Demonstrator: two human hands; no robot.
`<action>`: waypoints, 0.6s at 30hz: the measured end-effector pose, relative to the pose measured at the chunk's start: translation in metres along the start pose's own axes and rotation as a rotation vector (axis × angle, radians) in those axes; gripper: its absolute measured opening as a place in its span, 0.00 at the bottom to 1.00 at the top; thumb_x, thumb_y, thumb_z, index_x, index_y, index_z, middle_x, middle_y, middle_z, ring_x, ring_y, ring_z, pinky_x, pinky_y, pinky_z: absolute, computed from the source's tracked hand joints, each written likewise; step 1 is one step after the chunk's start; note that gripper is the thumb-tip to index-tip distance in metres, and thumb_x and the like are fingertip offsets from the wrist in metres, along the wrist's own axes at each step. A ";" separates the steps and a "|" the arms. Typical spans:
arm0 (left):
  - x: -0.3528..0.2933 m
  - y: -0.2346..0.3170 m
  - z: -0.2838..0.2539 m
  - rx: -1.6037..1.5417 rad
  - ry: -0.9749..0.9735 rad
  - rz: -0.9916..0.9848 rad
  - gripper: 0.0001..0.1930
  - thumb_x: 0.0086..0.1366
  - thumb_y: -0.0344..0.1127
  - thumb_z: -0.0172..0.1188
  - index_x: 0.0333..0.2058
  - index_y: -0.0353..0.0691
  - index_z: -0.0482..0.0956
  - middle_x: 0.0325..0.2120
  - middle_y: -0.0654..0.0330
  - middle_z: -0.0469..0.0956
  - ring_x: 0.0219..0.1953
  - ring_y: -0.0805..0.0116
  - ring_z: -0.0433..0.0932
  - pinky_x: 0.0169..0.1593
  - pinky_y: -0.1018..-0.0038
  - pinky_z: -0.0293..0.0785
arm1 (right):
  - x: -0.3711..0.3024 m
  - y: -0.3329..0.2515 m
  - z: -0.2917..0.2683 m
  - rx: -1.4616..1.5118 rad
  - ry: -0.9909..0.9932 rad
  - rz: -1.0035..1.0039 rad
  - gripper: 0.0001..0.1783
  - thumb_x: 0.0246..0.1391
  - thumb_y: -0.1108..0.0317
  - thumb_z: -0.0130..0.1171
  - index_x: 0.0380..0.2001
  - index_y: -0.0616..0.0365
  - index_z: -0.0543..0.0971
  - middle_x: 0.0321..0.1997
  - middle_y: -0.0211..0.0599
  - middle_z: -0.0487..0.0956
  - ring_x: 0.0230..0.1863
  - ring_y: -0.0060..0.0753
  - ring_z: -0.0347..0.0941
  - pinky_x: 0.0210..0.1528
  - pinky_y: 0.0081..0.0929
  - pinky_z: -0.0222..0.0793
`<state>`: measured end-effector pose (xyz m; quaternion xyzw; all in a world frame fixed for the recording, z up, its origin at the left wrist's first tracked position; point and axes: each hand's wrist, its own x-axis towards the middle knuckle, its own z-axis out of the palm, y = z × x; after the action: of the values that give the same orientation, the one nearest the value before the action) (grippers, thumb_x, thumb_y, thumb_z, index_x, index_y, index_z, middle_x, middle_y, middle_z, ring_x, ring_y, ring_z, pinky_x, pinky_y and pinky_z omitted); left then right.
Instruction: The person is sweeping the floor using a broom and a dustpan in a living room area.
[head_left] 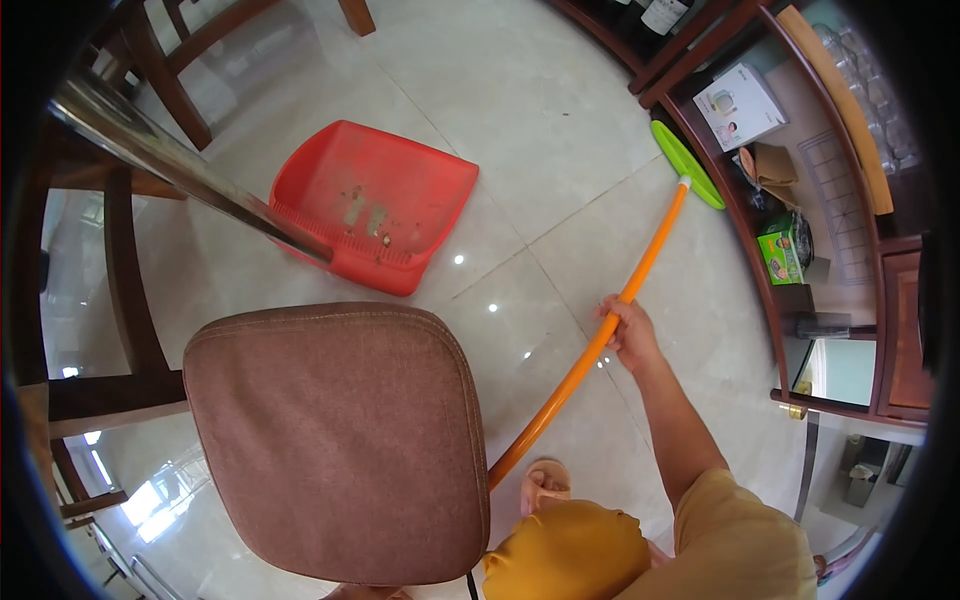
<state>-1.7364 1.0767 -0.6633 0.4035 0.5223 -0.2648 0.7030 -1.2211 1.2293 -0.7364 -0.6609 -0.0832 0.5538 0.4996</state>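
My right hand (628,335) is wrapped round the long orange handle (572,385) of a broom. The broom's flat green head (686,165) rests at the far right, along the foot of a dark wooden cabinet. The lower end of the handle passes behind a brown cushioned chair seat (335,440). A red dustpan (385,190) lies on the tiles ahead of that seat, apart from the broom head, with grey and brown bits of dirt in it. Its shiny metal pole (190,170) slants up toward the left. My left hand does not show.
Dark wooden chair frames (125,270) stand along the left side. The cabinet's shelves (775,200) hold a white box (738,106), a green box (778,252) and glasses (865,95). A sandalled foot (545,485) is on the pale tiled floor (520,170).
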 end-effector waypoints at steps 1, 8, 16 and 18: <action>-0.006 -0.019 -0.002 -0.039 -0.050 -0.054 0.16 0.56 0.37 0.58 0.41 0.34 0.76 0.35 0.53 0.77 0.37 0.64 0.75 0.41 0.70 0.71 | -0.007 0.006 0.005 -0.066 -0.028 0.023 0.09 0.55 0.63 0.46 0.36 0.56 0.65 0.27 0.37 0.74 0.17 0.19 0.61 0.14 0.14 0.52; -0.026 -0.134 -0.017 0.302 -0.188 -0.162 0.13 0.53 0.40 0.62 0.35 0.40 0.81 0.26 0.58 0.80 0.29 0.68 0.76 0.35 0.72 0.73 | -0.096 0.061 0.024 0.062 -0.343 0.248 0.10 0.55 0.62 0.51 0.36 0.53 0.65 0.33 0.40 0.76 0.22 0.20 0.66 0.22 0.14 0.61; -0.028 -0.092 -0.020 0.302 -0.230 -0.172 0.15 0.56 0.45 0.60 0.34 0.40 0.80 0.25 0.57 0.79 0.29 0.68 0.76 0.35 0.71 0.72 | -0.060 0.036 0.017 0.035 -0.224 0.136 0.11 0.58 0.60 0.48 0.35 0.56 0.66 0.32 0.41 0.76 0.20 0.17 0.64 0.19 0.15 0.58; -0.030 -0.079 -0.030 0.339 -0.250 -0.179 0.15 0.55 0.45 0.60 0.33 0.40 0.80 0.24 0.57 0.79 0.28 0.68 0.76 0.35 0.71 0.72 | -0.074 0.048 0.026 0.039 -0.302 0.179 0.11 0.58 0.60 0.48 0.35 0.56 0.66 0.32 0.41 0.76 0.21 0.17 0.65 0.20 0.14 0.59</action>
<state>-1.8245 1.0581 -0.6616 0.4320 0.4127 -0.4579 0.6583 -1.2914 1.1716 -0.7213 -0.5652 -0.0874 0.6906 0.4427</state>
